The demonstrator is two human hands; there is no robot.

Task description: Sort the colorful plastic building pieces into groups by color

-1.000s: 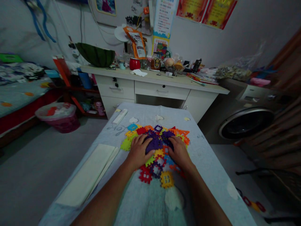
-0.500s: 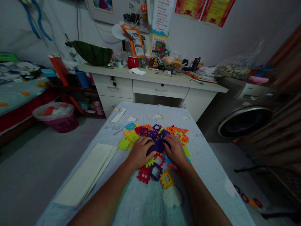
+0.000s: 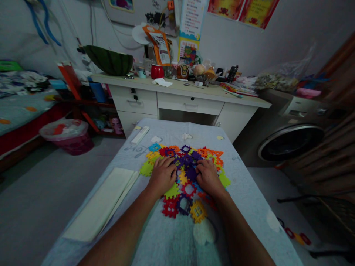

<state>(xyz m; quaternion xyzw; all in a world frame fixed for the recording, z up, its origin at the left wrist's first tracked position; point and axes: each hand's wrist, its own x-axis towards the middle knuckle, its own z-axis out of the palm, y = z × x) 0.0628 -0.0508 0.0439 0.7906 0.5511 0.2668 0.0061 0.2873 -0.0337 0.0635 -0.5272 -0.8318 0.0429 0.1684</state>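
Note:
A pile of colourful toothed plastic building pieces lies on the cloth-covered table. My left hand point(image 3: 163, 174) is over its left side, fingers bent and close together; what they hold, if anything, is hidden. On the other side, my right hand point(image 3: 208, 175) has its thumb and fingers closed at the edge of a purple toothed piece point(image 3: 191, 173). Between my hands a yellow piece point(image 3: 183, 177) shows. Nearer me lie a red window piece point(image 3: 169, 207), a purple frame piece point(image 3: 184, 205) and a yellow window piece point(image 3: 198, 211). Lime-green pieces point(image 3: 146, 168) spread at the left.
On the table point(image 3: 235, 229), a folded pale cloth point(image 3: 102, 203) lies left of my left arm. Farther back is a white remote point(image 3: 140, 135). Beyond stands a cluttered white desk point(image 3: 191, 104), with a washing machine point(image 3: 283, 136) to its right. A lined bin point(image 3: 69, 138) stands on the floor.
My hands have moved apart, the left one shifting left. Yellow and red pieces between them are now uncovered. The purple piece has moved slightly right, beside my right fingers.

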